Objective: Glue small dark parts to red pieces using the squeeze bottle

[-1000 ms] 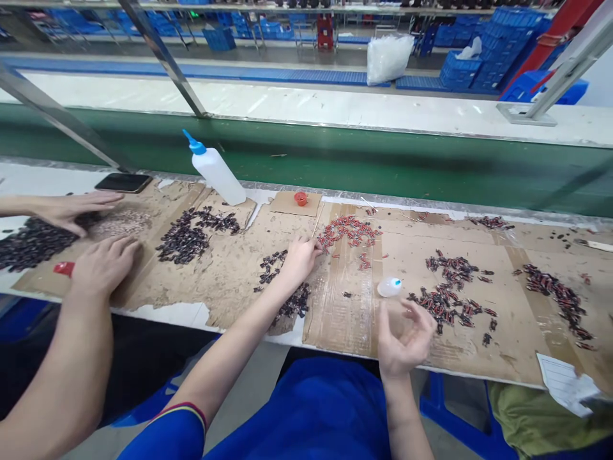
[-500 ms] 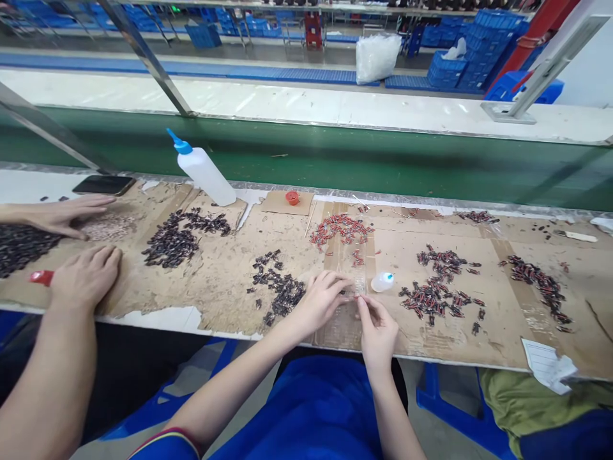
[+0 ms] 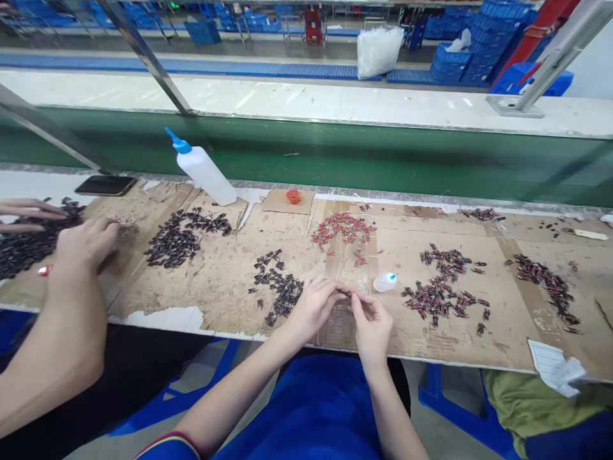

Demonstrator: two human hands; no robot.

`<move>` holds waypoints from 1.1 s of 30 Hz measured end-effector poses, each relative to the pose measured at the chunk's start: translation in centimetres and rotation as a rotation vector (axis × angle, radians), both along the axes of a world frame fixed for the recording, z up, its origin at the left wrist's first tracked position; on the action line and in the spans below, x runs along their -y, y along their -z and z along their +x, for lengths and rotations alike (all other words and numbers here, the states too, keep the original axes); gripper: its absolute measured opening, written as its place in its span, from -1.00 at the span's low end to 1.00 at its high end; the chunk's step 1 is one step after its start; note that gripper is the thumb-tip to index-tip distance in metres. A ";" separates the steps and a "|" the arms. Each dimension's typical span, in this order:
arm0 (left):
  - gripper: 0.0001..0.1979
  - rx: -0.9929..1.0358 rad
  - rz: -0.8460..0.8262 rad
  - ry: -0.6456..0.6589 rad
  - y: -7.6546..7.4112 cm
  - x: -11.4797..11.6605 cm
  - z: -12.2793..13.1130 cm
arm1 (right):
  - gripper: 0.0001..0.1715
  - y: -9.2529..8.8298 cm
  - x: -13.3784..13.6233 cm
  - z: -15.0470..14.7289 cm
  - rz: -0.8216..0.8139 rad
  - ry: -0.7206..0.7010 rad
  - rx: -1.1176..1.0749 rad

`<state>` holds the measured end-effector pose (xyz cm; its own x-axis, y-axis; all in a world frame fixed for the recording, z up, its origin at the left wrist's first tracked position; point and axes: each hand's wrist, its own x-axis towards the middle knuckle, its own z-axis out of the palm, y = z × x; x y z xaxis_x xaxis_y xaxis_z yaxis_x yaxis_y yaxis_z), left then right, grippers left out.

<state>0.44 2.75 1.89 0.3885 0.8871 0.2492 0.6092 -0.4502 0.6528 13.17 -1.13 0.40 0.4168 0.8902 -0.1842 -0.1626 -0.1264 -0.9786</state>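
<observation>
My left hand (image 3: pixel 313 301) and my right hand (image 3: pixel 370 319) meet over the cardboard (image 3: pixel 225 268) near the table's front edge. Both pinch a small dark part with a red end (image 3: pixel 345 293) between their fingertips. A heap of small dark parts (image 3: pixel 280 284) lies just left of my left hand. A pile of red-ended parts (image 3: pixel 342 229) sits farther back. Just right of my hands lies a small clear bottle with a teal tip (image 3: pixel 384 281), and beyond it another scatter of red and dark parts (image 3: pixel 443 287).
A co-worker's two hands (image 3: pixel 83 239) work in a dark pile (image 3: pixel 23 246) at the left. A white squeeze bottle with a blue nozzle (image 3: pixel 205 169) leans at the back, near a phone (image 3: pixel 105 185) and a red cap (image 3: pixel 293 196). A green conveyor belt (image 3: pixel 383 160) runs behind.
My left hand drew back from the red-ended pile to the front edge. My right hand came down to meet it, and both now pinch a small part. The co-worker's hands shifted left.
</observation>
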 end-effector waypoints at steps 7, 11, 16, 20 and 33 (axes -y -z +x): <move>-0.82 0.079 0.094 0.064 -0.9 0.0 -0.3 | -0.69 -0.8 0.1 -0.1 0.035 -0.049 -0.038; -0.85 0.154 0.058 0.039 -1.3 0.0 -0.3 | -0.76 -0.8 0.1 -0.3 0.100 -0.026 0.001; -0.91 0.283 -0.144 -0.016 -1.9 0.1 -0.2 | -0.79 0.0 0.2 -0.1 0.173 -0.025 0.178; -0.92 0.389 -0.310 -0.083 -2.1 0.2 -0.3 | -0.80 0.5 0.3 0.2 0.221 -0.065 0.295; -0.84 0.477 -0.442 -0.097 -2.1 1.0 0.9 | -0.78 -0.1 0.7 1.5 0.189 -0.195 0.367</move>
